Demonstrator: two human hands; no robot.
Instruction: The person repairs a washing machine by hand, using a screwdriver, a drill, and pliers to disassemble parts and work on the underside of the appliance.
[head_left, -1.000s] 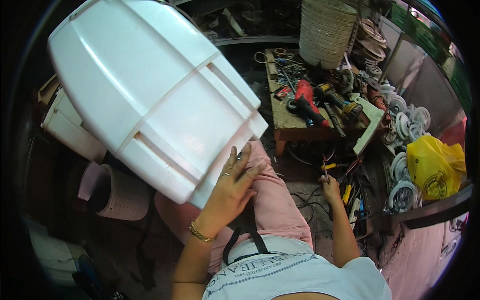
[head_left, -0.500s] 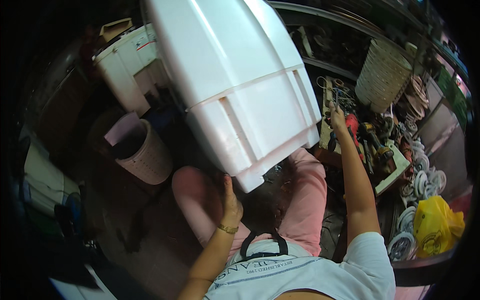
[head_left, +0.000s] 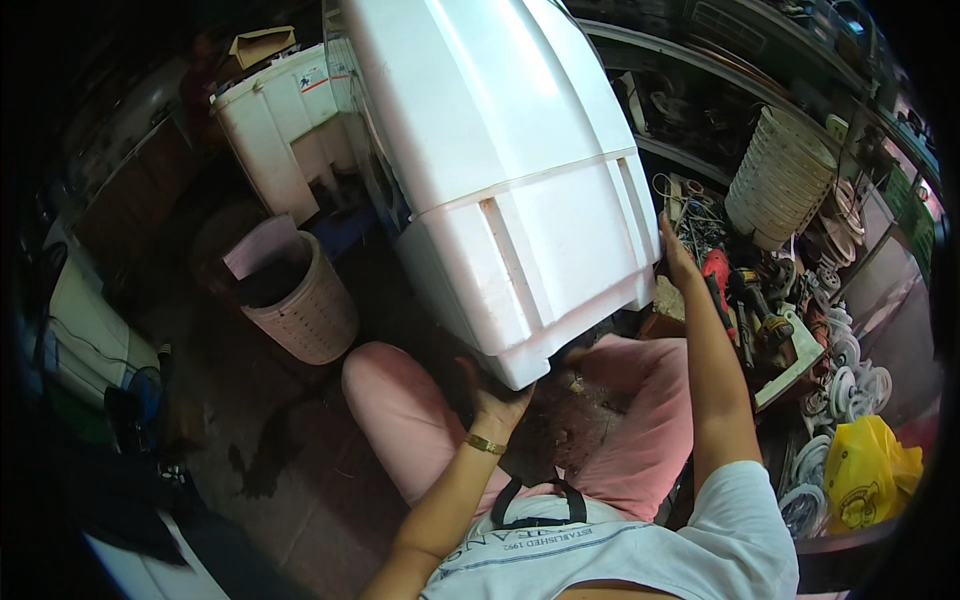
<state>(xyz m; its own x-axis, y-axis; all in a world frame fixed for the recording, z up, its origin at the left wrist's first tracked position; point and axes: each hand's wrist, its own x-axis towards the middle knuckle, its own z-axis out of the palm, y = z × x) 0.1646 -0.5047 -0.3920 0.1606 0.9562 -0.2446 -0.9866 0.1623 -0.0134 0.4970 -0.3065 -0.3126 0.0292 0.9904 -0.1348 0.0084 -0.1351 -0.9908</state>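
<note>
A large white plastic washing machine body (head_left: 545,260) stands tilted in front of my knees, its lower edge toward me. My left hand (head_left: 500,405) cups the near bottom corner, thumb spread apart and fingers partly hidden under the edge. Against the right side of the body lies my right hand (head_left: 677,262), fingers pointing up along the wall; their far side is hidden. No tool shows in either hand.
To the left are a perforated bin (head_left: 310,315) and another white machine body (head_left: 265,130). Stacked white tubs (head_left: 780,180), a red power tool (head_left: 717,270), a yellow drill (head_left: 772,325), white pulleys (head_left: 850,385) and a yellow bag (head_left: 868,475) line the right side.
My right hand has come from the tools, where it held a thin tool, to the body's right side. My left hand has shifted under the corner. My knees are wider apart.
</note>
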